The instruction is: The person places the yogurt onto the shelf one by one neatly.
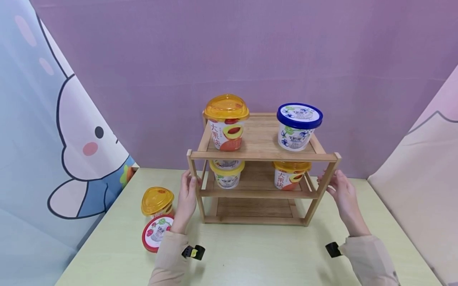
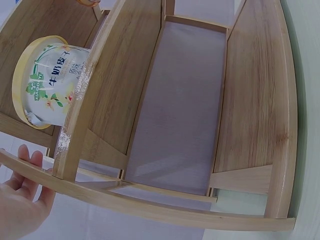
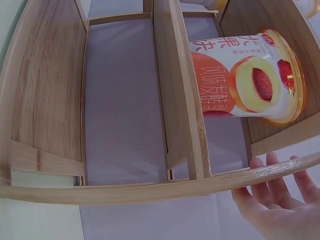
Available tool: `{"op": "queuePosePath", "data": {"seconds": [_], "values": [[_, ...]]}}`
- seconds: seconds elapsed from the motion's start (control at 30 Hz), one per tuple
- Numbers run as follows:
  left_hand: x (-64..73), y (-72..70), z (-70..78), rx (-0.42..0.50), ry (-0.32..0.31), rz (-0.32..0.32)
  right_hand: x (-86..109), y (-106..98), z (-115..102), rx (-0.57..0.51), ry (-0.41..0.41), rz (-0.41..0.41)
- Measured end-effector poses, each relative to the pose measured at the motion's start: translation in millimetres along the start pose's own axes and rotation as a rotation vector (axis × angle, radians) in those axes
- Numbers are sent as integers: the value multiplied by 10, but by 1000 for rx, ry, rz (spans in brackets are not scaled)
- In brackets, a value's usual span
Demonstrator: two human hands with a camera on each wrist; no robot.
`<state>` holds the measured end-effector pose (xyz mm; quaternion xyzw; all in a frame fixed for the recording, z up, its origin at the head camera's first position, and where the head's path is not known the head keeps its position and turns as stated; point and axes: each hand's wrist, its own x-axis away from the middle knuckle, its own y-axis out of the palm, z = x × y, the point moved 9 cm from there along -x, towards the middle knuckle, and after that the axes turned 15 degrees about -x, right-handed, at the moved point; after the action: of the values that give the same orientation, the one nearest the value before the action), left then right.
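A three-tier wooden shelf [image 1: 257, 194] stands on the table between both hands. My left hand [image 1: 187, 196] grips its left side post, thumb and fingers on either side of the wood in the left wrist view. At the right post, my right hand [image 1: 344, 195] holds on likewise, fingertips over the wood in the right wrist view. On the top tier are a yellow-domed peach yogurt cup [image 1: 229, 133] and a blue-lidded cup [image 1: 295, 137]. The middle tier bears a yellow-lidded cup [image 1: 227, 180] at left and another peach yogurt cup [image 3: 250, 80] at right. The bottom tier [image 1: 254, 207] is bare.
Left of the shelf, an orange-domed cup [image 1: 157, 200] and a red-lidded cup [image 1: 157, 233] sit on the pale table [image 1: 250, 254], close to the left forearm. A purple cloth [image 1: 250, 47] hangs behind, with a cartoon-print curtain [image 1: 82, 151] at left.
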<state>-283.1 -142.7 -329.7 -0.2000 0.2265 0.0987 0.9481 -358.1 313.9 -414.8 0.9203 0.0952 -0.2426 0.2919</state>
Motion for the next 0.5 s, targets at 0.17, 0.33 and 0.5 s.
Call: {"op": "queuePosePath", "data": {"seconds": [0.17,0.33,0.5], "values": [[0,-2,-10,4,-8,3,59,636,-313,133,-11,43],[2,-1,-6,2,-9,2,121,1063,-533,273,21,155],[8,-8,15,1,-11,2,110,1070,-535,354,51,191]]}}
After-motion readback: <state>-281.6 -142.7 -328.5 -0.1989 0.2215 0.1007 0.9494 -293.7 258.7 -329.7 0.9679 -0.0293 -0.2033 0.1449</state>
